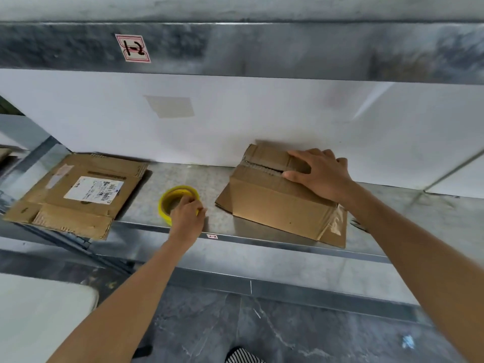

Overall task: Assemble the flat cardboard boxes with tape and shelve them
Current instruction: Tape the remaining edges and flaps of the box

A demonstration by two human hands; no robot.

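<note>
Brown cardboard box (277, 205) lies lengthwise along the grey metal shelf (262, 243), flap at its front lip. Right hand (320, 175) rests flat, fingers spread, atop it. Left hand (187, 218) grips a yellow tape roll (175, 196), bare shelf between.

— Where's the room on that shelf (199, 176)?
— Two bare strips, near to far. One lies between the flat cardboard (78, 195) on the left and the tape roll (180, 191), the other between the roll and the made-up box (275, 205). Beyond the roll it's open to the white back wall (262, 121).
— The near edge?
— The left hand (187, 218) gripping the roll blocks it there.
— Overhead?
— The upper shelf beam (262, 48) hangs well above the box. Right of the box it's bare up to a slanting metal post (453, 172).
— And the box?
— Its far side is just beside the wall, and a flap (224, 203) juts toward the roll.
</note>
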